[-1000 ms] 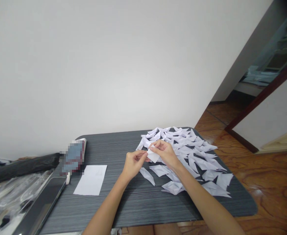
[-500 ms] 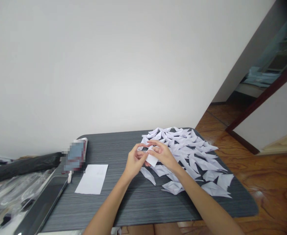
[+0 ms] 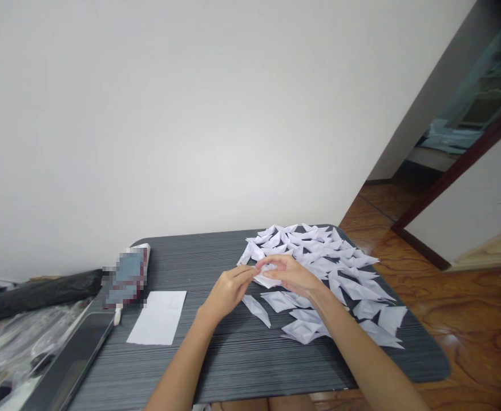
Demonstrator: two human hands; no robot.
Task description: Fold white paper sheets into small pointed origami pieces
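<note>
Flat white sheet, dark tablet left on table.

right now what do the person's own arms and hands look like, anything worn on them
Both forearms are bare up to the frame's lower edge: no sleeves, watch or bracelet in view. The left hand and right hand wear no gloves, and no rings can be made out. Slim arms, nothing marked on them.

Dozens of folded paper pieces (uncountable), one flat sheet, two hands.
</note>
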